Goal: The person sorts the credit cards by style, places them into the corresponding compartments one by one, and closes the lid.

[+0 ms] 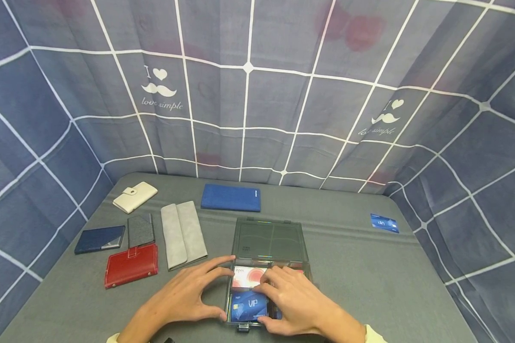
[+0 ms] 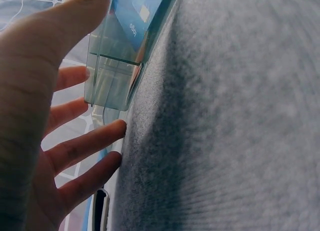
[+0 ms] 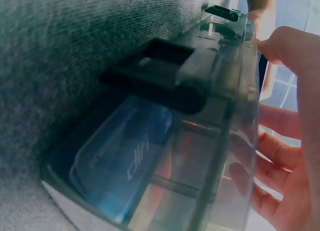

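A clear-grey plastic card box (image 1: 268, 263) lies with its lid (image 1: 270, 238) folded back, showing cards in compartments. A blue VIP card (image 1: 246, 306) sits at the front left, and a white card with a red circle (image 1: 245, 276) behind it. My right hand (image 1: 293, 297) reaches over the box, thumb and index finger at opposite edges of the blue card's right end. My left hand (image 1: 193, 290) spreads along the box's left side; its fingers (image 2: 92, 141) are fairly straight. The right compartments are mostly hidden; another blue card (image 3: 125, 161) shows through the wall.
Left of the box lie a grey wallet (image 1: 190, 233), a red wallet (image 1: 133, 267), a navy holder (image 1: 98, 239), a dark grey holder (image 1: 140, 231) and a cream wallet (image 1: 137, 195). A blue wallet (image 1: 231, 197) lies behind; a loose blue card (image 1: 384, 223) lies far right.
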### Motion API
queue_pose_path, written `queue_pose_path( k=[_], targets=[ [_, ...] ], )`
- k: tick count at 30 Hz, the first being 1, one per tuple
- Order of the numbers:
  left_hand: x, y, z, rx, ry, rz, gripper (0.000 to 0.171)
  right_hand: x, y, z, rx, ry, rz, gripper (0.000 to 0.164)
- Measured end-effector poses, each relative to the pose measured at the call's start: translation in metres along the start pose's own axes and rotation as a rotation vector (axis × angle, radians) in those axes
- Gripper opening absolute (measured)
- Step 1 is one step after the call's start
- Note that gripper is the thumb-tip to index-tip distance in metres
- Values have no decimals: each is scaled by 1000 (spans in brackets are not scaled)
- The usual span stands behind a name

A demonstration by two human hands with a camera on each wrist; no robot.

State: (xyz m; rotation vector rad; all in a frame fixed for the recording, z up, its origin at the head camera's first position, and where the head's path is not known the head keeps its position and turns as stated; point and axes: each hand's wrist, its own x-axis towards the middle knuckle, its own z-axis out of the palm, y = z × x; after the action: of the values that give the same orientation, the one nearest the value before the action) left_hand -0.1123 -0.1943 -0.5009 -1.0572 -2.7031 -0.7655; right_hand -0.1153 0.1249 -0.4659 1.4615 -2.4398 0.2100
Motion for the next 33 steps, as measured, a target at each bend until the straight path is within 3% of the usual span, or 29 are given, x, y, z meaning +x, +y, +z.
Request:
queue_pose_path(
  k=[8,19,27,33],
  targets=[
    [0,1,-1,-9,-25,-29,80,2,-3,3,-44,44,-47,49],
    [1,2,-2,-29,-48,-59,79,0,2,4,-6,59,-79,52],
    [1,0,-2,-9,2,-3,78,0,4,4,-2,61,-93,53],
    [1,0,-2,-12,-2,-2,79,-5,13,2,43,55,-71,49]
  ],
)
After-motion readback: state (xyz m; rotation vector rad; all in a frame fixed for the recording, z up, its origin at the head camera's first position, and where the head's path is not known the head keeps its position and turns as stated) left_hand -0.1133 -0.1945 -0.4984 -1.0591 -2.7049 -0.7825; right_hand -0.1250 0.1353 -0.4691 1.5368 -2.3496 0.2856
